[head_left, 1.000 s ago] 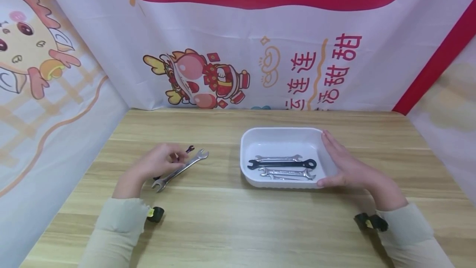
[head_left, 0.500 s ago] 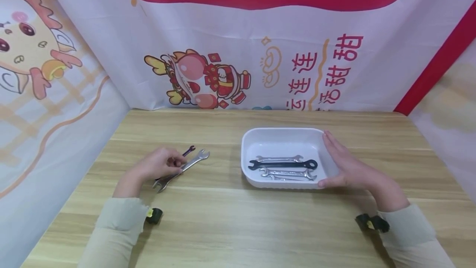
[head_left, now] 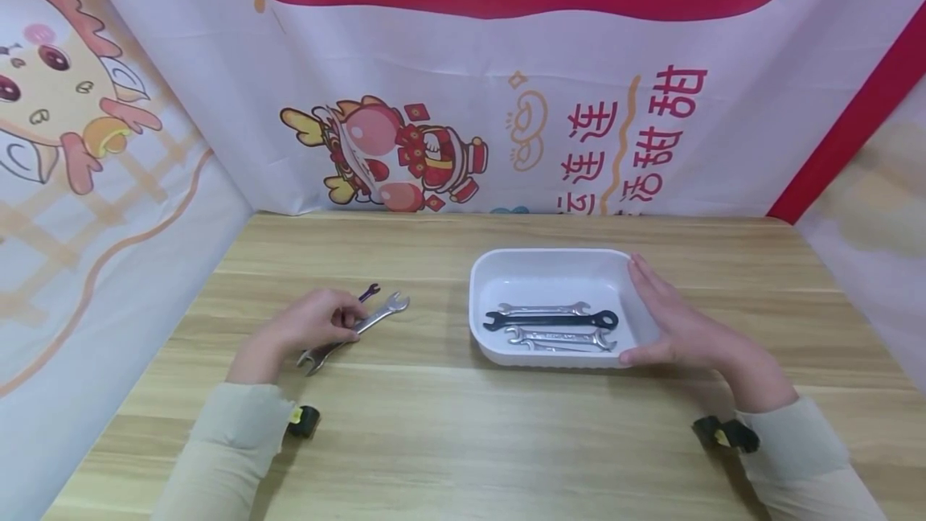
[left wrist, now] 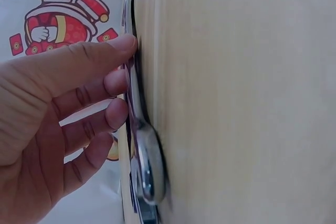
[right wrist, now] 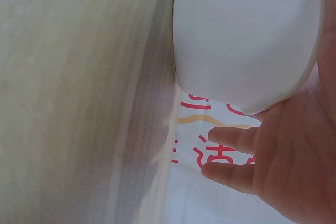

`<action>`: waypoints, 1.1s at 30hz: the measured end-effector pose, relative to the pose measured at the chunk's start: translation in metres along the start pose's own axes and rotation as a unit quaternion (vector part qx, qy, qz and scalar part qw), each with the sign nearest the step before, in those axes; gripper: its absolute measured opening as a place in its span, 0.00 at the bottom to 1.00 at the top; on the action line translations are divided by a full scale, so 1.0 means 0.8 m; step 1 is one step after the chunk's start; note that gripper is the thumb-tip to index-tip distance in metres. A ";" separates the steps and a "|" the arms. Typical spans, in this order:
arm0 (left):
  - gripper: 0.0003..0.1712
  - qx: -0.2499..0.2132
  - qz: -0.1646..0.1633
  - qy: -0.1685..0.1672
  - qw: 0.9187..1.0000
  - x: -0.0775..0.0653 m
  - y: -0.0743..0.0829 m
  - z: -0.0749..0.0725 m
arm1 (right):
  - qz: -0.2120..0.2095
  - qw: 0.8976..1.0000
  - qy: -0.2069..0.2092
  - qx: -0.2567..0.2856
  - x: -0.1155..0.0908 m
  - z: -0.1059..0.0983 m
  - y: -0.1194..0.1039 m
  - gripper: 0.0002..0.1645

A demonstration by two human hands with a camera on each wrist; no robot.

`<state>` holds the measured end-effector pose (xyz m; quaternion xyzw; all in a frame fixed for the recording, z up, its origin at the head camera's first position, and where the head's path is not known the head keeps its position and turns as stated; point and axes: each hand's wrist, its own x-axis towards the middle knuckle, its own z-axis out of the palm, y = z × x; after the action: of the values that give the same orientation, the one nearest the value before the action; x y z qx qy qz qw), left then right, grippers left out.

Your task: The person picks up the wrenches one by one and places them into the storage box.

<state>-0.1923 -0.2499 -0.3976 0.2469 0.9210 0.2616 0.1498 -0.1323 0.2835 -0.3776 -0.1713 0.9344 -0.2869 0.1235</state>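
Note:
On the left of the table my left hand (head_left: 311, 324) pinches a silver open-end wrench (head_left: 381, 315) near its middle. The left wrist view shows the thumb against one side of this wrench (left wrist: 149, 163) and the fingertips on the other. Just behind it lies a smaller dark wrench (head_left: 370, 292), partly hidden by the hand. My right hand (head_left: 680, 328) rests against the right end of a white plastic tray (head_left: 550, 359), its thumb at the near corner and fingers along the far corner. In the right wrist view two straight fingers extend past the tray (right wrist: 247, 30).
Inside the tray lie a black combination wrench (head_left: 550, 320) and several silver wrenches (head_left: 560, 337). Bare wooden tabletop (head_left: 434, 424) separates the two hands. A printed cloth (head_left: 448, 55) hangs along the table's back edge, with more cloth at both sides.
My left hand has lowered slightly toward the silver wrench, and its thumb and fingers have closed on it. The right hand and tray have stayed in place.

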 end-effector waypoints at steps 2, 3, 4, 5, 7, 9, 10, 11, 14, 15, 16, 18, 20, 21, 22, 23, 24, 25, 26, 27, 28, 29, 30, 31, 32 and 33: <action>0.12 0.004 0.001 0.001 1.000 0.001 0.002 0.000 | 0.001 1.000 0.000 0.001 0.000 0.000 0.000 0.83; 0.12 0.006 0.001 0.002 1.000 0.001 0.003 0.000 | 0.001 1.000 0.000 0.001 0.000 0.000 0.000 0.83; 0.11 0.008 0.002 0.003 1.000 0.001 0.004 0.000 | 0.002 1.000 0.000 0.001 0.000 0.000 0.000 0.83; 0.11 0.008 0.002 0.003 1.000 0.002 0.004 0.000 | 0.002 1.000 -0.001 0.001 0.000 0.000 0.000 0.83; 0.10 0.007 0.002 0.001 1.000 0.003 0.005 0.001 | 0.002 1.000 -0.001 0.000 0.000 -0.001 -0.001 0.83; 0.10 0.006 -0.001 -0.001 1.000 0.004 0.006 0.001 | 0.000 1.000 0.000 0.000 0.000 -0.001 -0.001 0.83; 0.10 0.006 -0.001 -0.002 1.000 0.005 0.006 0.001 | -0.001 1.000 0.001 0.000 0.000 -0.001 -0.001 0.83; 0.10 0.007 -0.002 -0.003 1.000 0.005 0.006 0.002 | -0.001 1.000 0.001 0.000 0.000 -0.001 -0.001 0.83; 0.09 0.006 -0.006 -0.006 1.000 0.006 0.007 0.003 | -0.002 1.000 0.002 0.000 0.000 -0.001 -0.002 0.82; 0.08 0.006 -0.007 -0.009 1.000 0.006 0.008 0.003 | -0.001 1.000 0.003 0.000 0.000 0.000 -0.002 0.82; 0.08 0.001 -0.012 -0.011 1.000 0.006 0.009 0.003 | -0.001 1.000 0.003 -0.001 0.000 0.000 -0.002 0.82; 0.08 -0.003 -0.023 -0.020 1.000 0.005 0.011 0.004 | 0.000 1.000 0.002 -0.001 0.001 0.000 -0.002 0.82; 0.08 -0.004 -0.031 -0.031 0.999 0.004 0.014 0.005 | 0.001 1.000 0.000 -0.003 0.000 -0.001 -0.001 0.83; 0.09 -0.001 -0.034 -0.036 0.999 0.004 0.015 0.006 | 0.001 1.000 -0.001 -0.003 0.001 -0.001 -0.001 0.83; 0.09 0.001 -0.037 -0.041 0.998 0.003 0.016 0.006 | 0.001 1.000 -0.001 -0.003 0.000 -0.001 -0.002 0.83; 0.10 0.007 -0.036 -0.046 0.998 0.003 0.017 0.007 | 0.002 1.000 -0.002 -0.003 0.000 -0.002 -0.001 0.83; 0.10 0.009 -0.037 -0.050 0.998 0.003 0.018 0.007 | 0.002 1.000 -0.002 -0.003 0.000 -0.002 -0.001 0.82; 0.10 0.009 -0.038 -0.053 0.998 0.003 0.018 0.007 | 0.001 1.000 -0.002 -0.003 0.000 -0.002 -0.002 0.82; 0.11 0.011 -0.041 -0.056 0.998 0.004 0.019 0.007 | 0.000 1.000 -0.003 -0.002 -0.001 -0.003 -0.002 0.82; 0.11 0.011 -0.043 -0.058 0.997 0.004 0.019 0.007 | -0.001 1.000 -0.002 -0.002 -0.001 -0.003 -0.002 0.82; 0.11 0.009 -0.044 -0.060 0.997 0.004 0.019 0.007 | -0.001 1.000 -0.002 -0.001 -0.001 -0.003 -0.003 0.82; 0.11 0.008 -0.045 -0.062 0.997 0.004 0.018 0.007 | -0.002 1.000 -0.002 -0.001 -0.001 -0.003 -0.003 0.82; 0.11 0.007 -0.047 -0.064 0.997 0.005 0.019 0.007 | -0.002 1.000 -0.002 -0.001 -0.002 -0.003 -0.004 0.82; 0.11 0.006 -0.047 -0.066 0.997 0.005 0.018 0.007 | -0.002 1.000 -0.002 -0.001 -0.002 -0.003 -0.004 0.82; 0.11 0.006 -0.048 -0.068 0.997 0.005 0.018 0.006 | -0.003 1.000 -0.002 -0.001 -0.002 -0.003 -0.004 0.82; 0.11 0.006 -0.044 -0.069 0.997 0.005 0.019 0.006 | -0.003 1.000 -0.001 -0.001 -0.002 -0.003 -0.004 0.82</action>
<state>-0.1881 -0.2347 -0.3937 0.2243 0.9199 0.2317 0.2230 -0.1310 0.2825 -0.3737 -0.1746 0.9341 -0.2857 0.1238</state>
